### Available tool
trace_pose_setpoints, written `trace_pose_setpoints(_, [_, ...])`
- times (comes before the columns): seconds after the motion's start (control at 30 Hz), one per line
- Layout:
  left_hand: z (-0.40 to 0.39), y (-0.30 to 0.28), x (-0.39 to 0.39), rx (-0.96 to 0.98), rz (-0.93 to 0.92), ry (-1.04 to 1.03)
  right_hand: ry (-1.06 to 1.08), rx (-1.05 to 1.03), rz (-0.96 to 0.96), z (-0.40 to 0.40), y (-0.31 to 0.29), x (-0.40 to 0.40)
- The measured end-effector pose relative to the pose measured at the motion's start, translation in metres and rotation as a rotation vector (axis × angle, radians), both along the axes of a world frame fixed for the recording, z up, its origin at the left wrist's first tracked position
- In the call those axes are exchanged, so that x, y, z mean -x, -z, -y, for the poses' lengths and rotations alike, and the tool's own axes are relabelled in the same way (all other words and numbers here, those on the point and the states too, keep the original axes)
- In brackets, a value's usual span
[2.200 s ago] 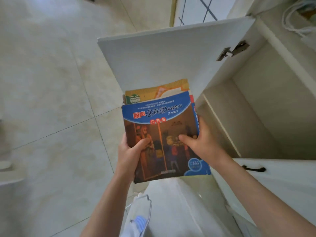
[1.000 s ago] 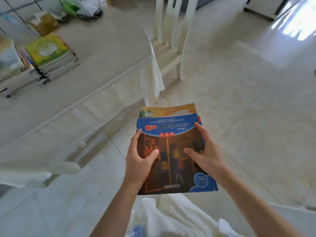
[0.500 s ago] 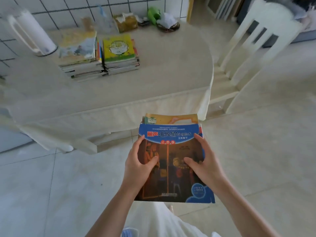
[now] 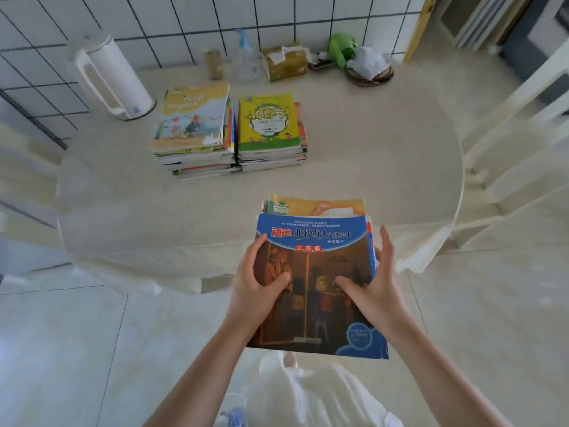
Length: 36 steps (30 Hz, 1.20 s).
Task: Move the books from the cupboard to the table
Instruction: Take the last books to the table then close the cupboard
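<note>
Gripping book stack (image 4: 317,272) | both hands: left (image 4: 255,291), right (image 4: 374,288) | lower books hidden (count unclear)

top held book (image 4: 317,272): blue band, red "丽声" + white "北极星", "三年级下", red tag "江苏版" | yellow-green book (image 4: 268,123) on table stack: big title, blurred, unreadable | left stack top book (image 4: 192,115): title blurred, unreadable
</note>
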<state>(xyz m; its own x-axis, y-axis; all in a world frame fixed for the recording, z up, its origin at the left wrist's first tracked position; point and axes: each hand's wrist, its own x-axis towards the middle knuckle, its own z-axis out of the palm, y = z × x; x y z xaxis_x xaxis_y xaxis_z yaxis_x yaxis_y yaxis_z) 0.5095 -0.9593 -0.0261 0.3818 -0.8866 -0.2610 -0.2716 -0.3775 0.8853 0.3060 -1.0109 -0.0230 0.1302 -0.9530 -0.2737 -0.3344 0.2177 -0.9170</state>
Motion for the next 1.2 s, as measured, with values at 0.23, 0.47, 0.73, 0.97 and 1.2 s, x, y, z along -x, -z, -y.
trace_pose_setpoints(0.23, [0.085,0.007,-0.017,0.017,-0.003,-0.029,0.053,-0.242,0.140,0.100,-0.017,-0.015])
trace_pose_setpoints(0.47, [0.157,0.020,-0.014,-0.025,0.016,-0.166,-0.021,-0.391,0.128,0.202,-0.002,-0.022])
trace_pose_setpoints(0.73, [0.197,0.014,-0.017,0.028,0.035,-0.273,-0.087,-0.557,0.121,0.274,-0.003,-0.034])
trace_pose_setpoints(0.97, [0.218,0.003,-0.040,0.030,-0.015,-0.265,-0.181,-0.569,0.192,0.303,-0.009,-0.053])
trace_pose_setpoints(1.2, [0.238,0.005,-0.086,-0.091,-0.211,-0.238,-0.260,-0.287,0.169,0.302,-0.007,-0.077])
